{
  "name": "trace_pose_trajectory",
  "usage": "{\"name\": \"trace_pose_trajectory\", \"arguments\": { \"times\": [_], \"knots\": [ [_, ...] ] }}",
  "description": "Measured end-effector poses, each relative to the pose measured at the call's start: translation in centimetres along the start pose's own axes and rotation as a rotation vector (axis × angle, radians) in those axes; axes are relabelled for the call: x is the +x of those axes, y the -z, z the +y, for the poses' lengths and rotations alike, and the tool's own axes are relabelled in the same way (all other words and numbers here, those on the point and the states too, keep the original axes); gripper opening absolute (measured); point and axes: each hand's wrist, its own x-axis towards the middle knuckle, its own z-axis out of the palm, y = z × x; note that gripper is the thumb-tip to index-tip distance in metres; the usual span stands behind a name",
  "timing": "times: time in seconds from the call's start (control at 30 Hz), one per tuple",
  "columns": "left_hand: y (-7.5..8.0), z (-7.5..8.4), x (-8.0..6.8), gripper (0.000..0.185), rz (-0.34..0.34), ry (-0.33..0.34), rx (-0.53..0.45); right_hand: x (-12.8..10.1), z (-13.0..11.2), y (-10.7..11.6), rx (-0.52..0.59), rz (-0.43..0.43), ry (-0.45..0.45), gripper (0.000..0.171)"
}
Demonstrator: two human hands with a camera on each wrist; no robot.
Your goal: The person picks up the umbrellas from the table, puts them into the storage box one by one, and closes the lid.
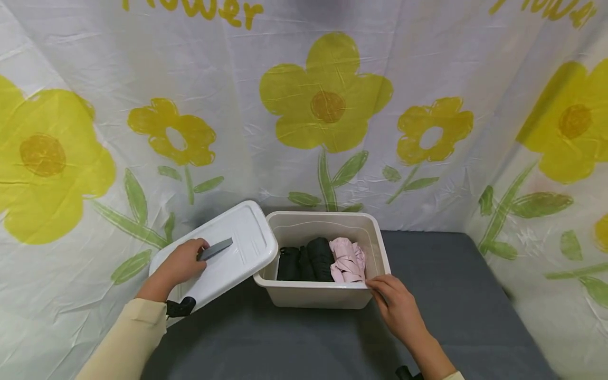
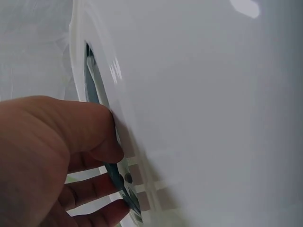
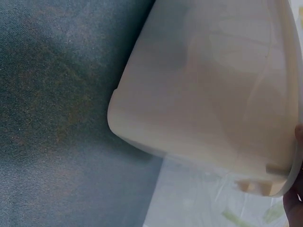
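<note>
A cream plastic bin (image 3: 213, 90) fills most of the view, seen from outside, its rounded lower corner resting on the dark grey counter (image 3: 52, 118). At the right edge a sliver of what may be the right hand (image 3: 294, 208) touches the bin's rim.

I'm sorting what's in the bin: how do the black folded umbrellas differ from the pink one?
The black umbrellas look neatly rolled and lie in the box's left and middle; the pink umbrella is crumpled and loose, at the right, nearest the right hand. All lie inside the same open box.
</note>
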Motion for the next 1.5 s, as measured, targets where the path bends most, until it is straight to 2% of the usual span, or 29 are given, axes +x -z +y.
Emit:
{"name": "trace_pose_trajectory", "arguments": {
  "times": [0.33,0.43,0.57,0.7,0.8,1.03,1.27,1.5],
  "knots": [
    [0.6,2.2,1.7,0.033,-0.007,-0.078,0.089,-0.1,0.1,0.0,0.018,-0.010,-0.006,0.029],
    [0.7,3.0,2.2,0.032,-0.011,-0.106,0.119,-0.1,0.2,0.0,0.034,-0.013,-0.012,0.016],
    [0.7,4.2,2.7,0.032,-0.013,-0.138,0.153,-0.2,0.2,0.0,0.053,-0.011,-0.017,0.030],
    [0.6,5.3,3.3,0.032,-0.020,-0.158,0.178,-0.2,0.1,-0.1,0.054,0.000,-0.019,0.015],
    [0.3,6.0,3.8,0.032,-0.041,-0.159,0.188,-0.2,0.1,-0.1,0.053,0.004,-0.023,0.027],
    [-0.4,7.8,4.7,0.034,-0.068,-0.210,0.185,-0.1,0.1,0.1,0.016,0.024,0.020,0.034],
    [-0.6,9.8,5.5,0.035,-0.102,-0.230,0.188,0.1,0.3,0.4,-0.017,-0.012,0.035,0.032],
    [-1.1,12.0,6.3,0.037,-0.143,-0.241,0.196,0.1,0.5,0.7,-0.049,0.010,0.044,0.033]
  ]
}}
